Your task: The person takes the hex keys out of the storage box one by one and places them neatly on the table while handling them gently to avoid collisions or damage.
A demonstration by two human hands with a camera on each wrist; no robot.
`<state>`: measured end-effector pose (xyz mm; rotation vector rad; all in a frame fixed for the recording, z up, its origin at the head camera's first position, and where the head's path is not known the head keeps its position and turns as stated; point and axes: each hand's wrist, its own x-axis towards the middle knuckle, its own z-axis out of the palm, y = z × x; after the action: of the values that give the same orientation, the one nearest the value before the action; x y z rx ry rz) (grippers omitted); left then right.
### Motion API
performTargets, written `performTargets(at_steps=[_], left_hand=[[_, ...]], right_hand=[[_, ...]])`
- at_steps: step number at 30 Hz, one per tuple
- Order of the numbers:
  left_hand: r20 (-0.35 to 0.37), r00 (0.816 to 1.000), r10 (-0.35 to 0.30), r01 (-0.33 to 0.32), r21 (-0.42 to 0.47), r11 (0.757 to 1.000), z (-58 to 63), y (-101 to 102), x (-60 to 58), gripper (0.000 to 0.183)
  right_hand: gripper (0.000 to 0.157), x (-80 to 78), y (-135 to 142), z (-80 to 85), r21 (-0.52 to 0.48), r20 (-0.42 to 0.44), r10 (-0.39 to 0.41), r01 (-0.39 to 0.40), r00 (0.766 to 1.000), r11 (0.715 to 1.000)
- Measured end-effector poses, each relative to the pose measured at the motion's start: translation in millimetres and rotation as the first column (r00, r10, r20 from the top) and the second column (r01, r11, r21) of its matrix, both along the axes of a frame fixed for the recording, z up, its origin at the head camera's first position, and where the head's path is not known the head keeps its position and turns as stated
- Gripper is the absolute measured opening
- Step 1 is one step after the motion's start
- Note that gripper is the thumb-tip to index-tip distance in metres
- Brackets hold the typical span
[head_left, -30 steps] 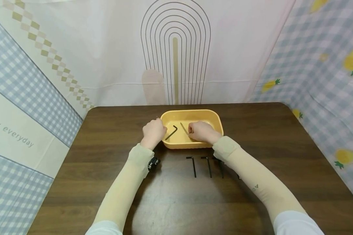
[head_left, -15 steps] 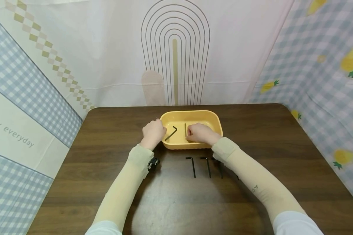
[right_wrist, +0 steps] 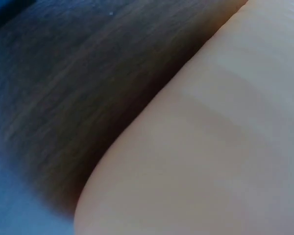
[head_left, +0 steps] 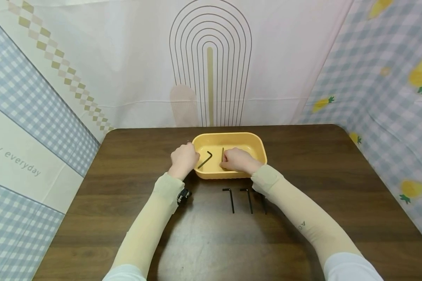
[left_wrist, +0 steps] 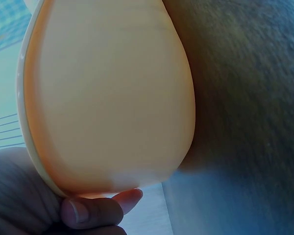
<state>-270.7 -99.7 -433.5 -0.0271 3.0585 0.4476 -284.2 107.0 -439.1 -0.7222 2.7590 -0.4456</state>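
A yellow plastic tray stands on the table. My left hand grips its left end; in the left wrist view the thumb and fingers bend round the rim, close against the tray's outer wall. Inside the tray, my right hand pinches a thin hex key, whose straight shaft points toward the far wall while its lower end is hidden by the fingers. Left of it, a black hex key lies slantwise on the tray floor. The right wrist view holds only the tray's outer wall and the table, no fingers.
In front of the tray, a hex key and another hex key lie side by side on the brown wooden table. A third hex key is partly covered by my right sleeve. A patterned cloth hangs behind the table.
The hex key in my right hand has swung from a slant to nearly straight up and down in the head view. That hand has shifted slightly left. My left hand has stayed on the tray.
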Motion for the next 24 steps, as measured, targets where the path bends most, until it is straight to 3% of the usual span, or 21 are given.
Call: performTargets(at_steps=[6, 15, 24], left_hand=[[0.003, 1.000, 0.002, -0.002, -0.001, 1.000, -0.7, 0.3, 0.7, 0.040], [0.006, 1.000, 0.016, -0.016, -0.001, 1.000, 0.6, 0.8, -0.5, 0.045], [0.003, 1.000, 0.012, -0.012, -0.001, 1.000, -0.9, 0.7, 0.2, 0.043]], right_hand=[[0.043, -0.2, -3.2, -2.9, -0.009, 0.021, -0.011, 0.011, 1.000, 1.000], [0.041, 0.1, -2.9, -2.9, -0.026, -0.009, -0.006, 0.006, 1.000, 1.000], [0.049, 1.6, -4.8, -0.5, 0.028, -0.013, 0.006, -0.006, 1.000, 1.000]])
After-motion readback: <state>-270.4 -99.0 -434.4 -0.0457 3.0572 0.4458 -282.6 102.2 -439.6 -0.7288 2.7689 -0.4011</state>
